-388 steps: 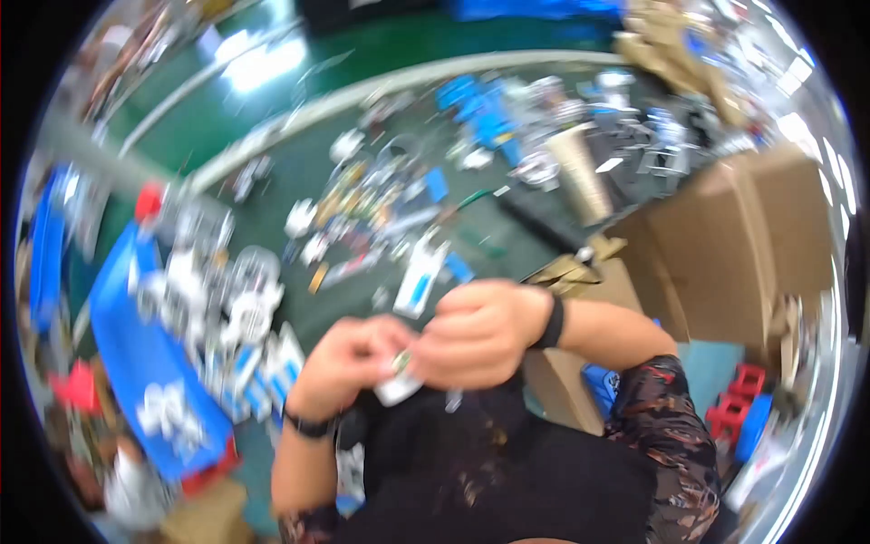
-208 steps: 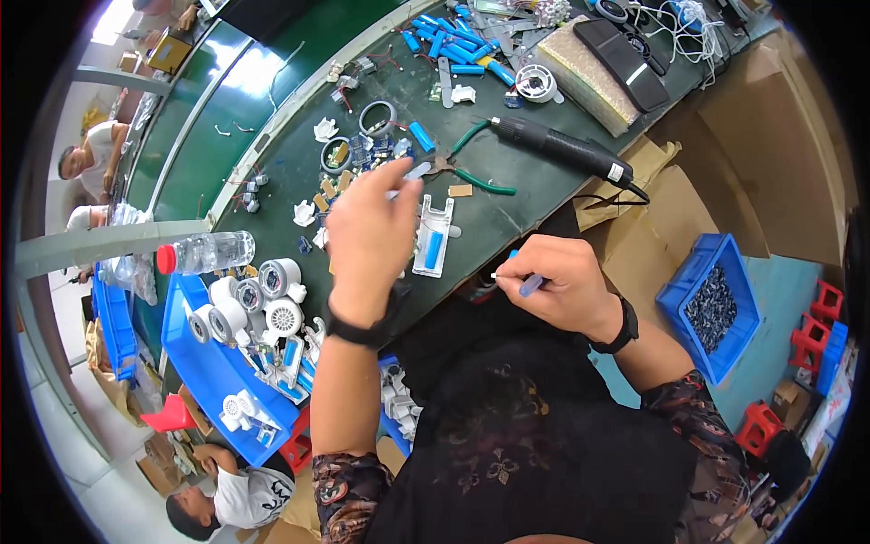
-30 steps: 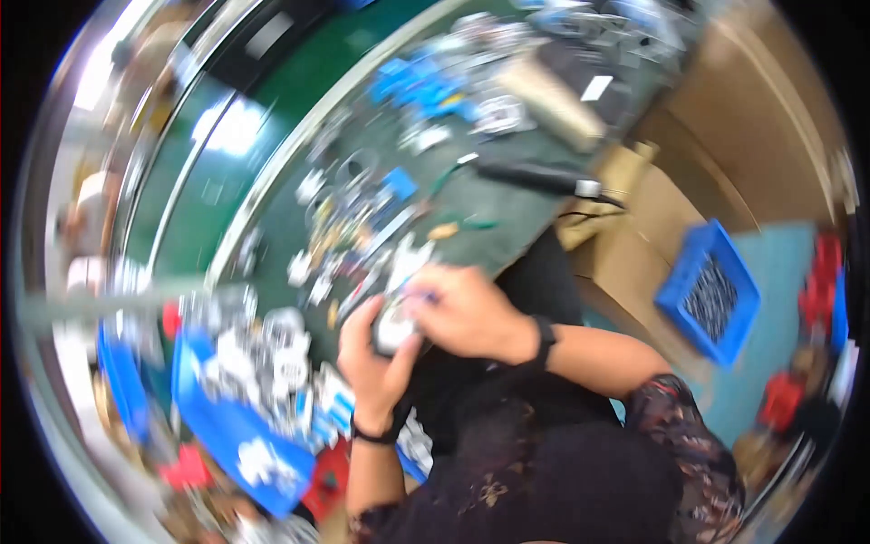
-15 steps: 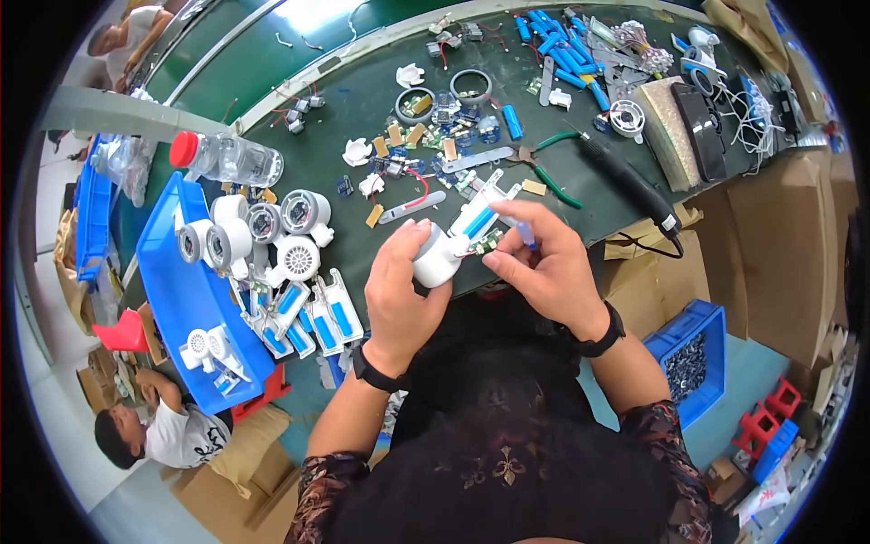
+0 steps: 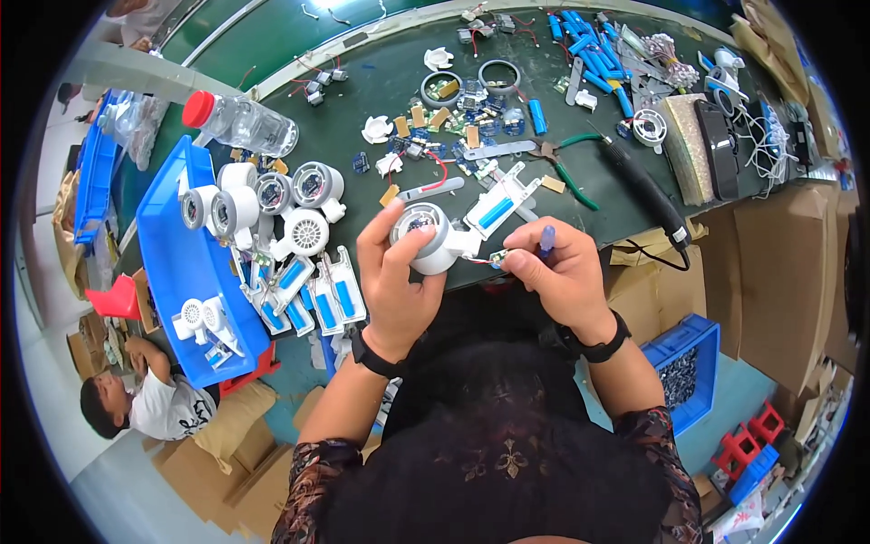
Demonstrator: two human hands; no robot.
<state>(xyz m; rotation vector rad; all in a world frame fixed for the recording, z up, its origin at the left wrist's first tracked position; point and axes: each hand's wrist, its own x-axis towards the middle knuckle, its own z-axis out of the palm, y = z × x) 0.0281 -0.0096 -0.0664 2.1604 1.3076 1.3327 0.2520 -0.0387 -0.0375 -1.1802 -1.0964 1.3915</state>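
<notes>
My left hand [image 5: 396, 281] is closed round a white fan head [image 5: 430, 260] with a grey ring, its motor side tilted upward. Thin wires run from its neck to a small green circuit board [image 5: 500, 257], pinched between the thumb and fingers of my right hand [image 5: 560, 276]. A slim translucent blue tool [image 5: 547, 239] also sticks up from the right hand; its kind is not clear. Just beyond the hands, a white handle shell [image 5: 500, 204] with a blue battery cell in it lies on the dark green table.
Fan heads [image 5: 306, 232] and battery-filled shells [image 5: 333, 292] are piled at left by a blue bin [image 5: 172, 263]. Pliers [image 5: 564, 168], a black soldering iron [image 5: 643, 186] and a sponge block [image 5: 686, 150] lie at right. A red-capped jar [image 5: 245, 123] stands far left. Another person [image 5: 154, 394] is at lower left.
The fan head has turned in my left hand, so its grey ring and motor now show. Its neck and the circuit board have moved slightly right and down. The view has shifted a little.
</notes>
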